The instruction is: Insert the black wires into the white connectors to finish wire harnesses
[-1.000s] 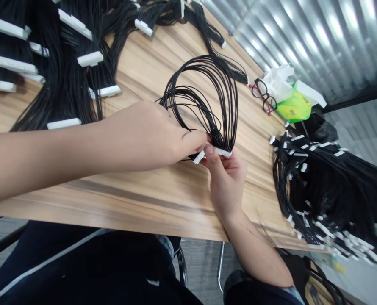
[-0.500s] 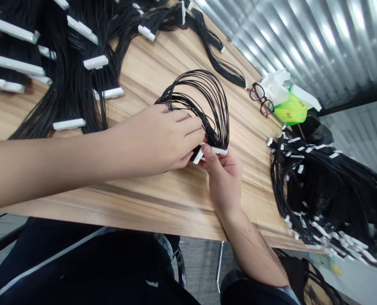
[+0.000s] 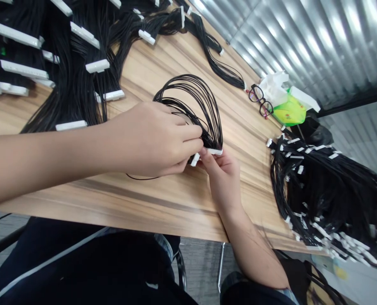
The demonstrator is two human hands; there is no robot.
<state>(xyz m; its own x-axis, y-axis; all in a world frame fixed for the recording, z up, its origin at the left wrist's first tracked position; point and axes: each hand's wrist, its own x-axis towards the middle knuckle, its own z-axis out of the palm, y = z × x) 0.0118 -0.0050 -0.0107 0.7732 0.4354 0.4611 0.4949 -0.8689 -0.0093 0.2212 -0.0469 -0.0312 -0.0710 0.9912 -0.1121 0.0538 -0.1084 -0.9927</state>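
Left to right:
- top left: one heap of finished harnesses [image 3: 67, 84], black wires, roughly a dozen white housings showing, some cut by the frame edge
- left hand [image 3: 156, 140]: closed, thumb and fingertips pinched on the wires of one harness loop [image 3: 204, 99], right where they enter the left connector [image 3: 195, 159]
- one loose black wire [image 3: 140, 178] curls out from under that hand, flat on the table [image 3: 163, 199]
- harness loop sits mid-table, arching up and away from both hands, two white connectors at its near ends, just beside each other
- right hand [image 3: 223, 178]: palm up, thumb and fingers gripping the right connector [image 3: 214, 151]; fingertips of the two hands touch
- further right: one pair of glasses [image 3: 261, 101], one green pack [image 3: 290, 111] touching white tissue
- right edge: second heap [image 3: 328, 186], many small white plugs, too tangled to count, hanging over the table edge
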